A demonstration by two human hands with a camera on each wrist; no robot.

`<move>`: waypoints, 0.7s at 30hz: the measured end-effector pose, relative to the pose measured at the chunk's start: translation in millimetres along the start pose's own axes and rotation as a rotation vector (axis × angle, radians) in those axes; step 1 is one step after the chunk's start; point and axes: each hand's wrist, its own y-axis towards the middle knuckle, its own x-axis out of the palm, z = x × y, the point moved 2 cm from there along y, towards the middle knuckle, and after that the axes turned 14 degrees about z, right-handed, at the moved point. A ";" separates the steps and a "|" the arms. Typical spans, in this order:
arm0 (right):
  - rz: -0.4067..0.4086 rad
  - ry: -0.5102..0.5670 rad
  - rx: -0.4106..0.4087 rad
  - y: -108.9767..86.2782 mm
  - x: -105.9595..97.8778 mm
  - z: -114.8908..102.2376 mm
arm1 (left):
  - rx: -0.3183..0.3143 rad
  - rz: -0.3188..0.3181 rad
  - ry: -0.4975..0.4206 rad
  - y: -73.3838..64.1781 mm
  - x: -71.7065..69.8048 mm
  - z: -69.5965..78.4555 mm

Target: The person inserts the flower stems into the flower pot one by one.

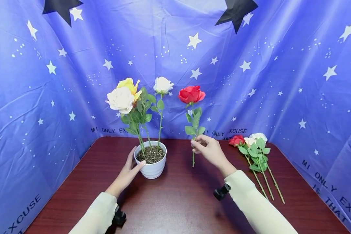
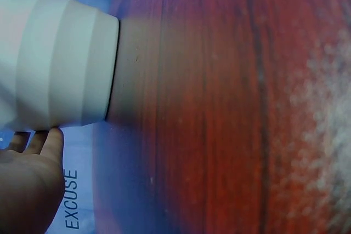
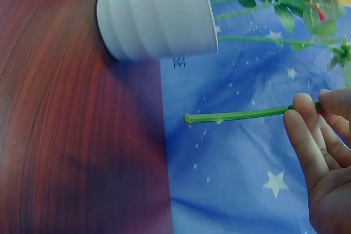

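The red rose [image 1: 195,120] hangs nearly upright to the right of the pot [image 1: 153,171], bloom up, its cut end clear of the counter [image 1: 175,198]. The right hand [image 1: 208,149] pinches the stem below the leaves; the left hand [image 1: 130,169] clasps the pot's left side, thumb at the near rim, fingers against the wall.

Planting this rose looks like the step in hand. To do it well, bring the tip over the rim, aim for bare soil [image 1: 156,157] toward the pot's near right, away from the standing stems, and push straight down with a low pinch while the left hand braces the pot. A slanted push could bend the stem or tip the pot.

Counting outward: one rose in the air, one pot, two hands. In the pot, four stems [image 3: 247,39] show; two white roses [image 1: 121,100] and one yellow rose [image 1: 128,84] are plain, and a scrap of red may be a fourth. Three more roses [image 1: 253,151] lie right of the pot: one red, one peach, one white.
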 end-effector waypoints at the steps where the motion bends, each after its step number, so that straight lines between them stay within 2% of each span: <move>1: 0.001 0.006 -0.005 0.6 3.4 -2.5 | 0.000 0.001 0.002 0.0 0.0 -0.1; 12: -0.008 0.104 -0.101 6.9 42.1 -30.2 | -0.005 -0.004 0.016 1.1 -0.1 2.3; 21: -0.005 0.150 -0.107 13.6 72.4 -43.7 | -0.003 -0.003 0.018 -0.3 -0.3 1.5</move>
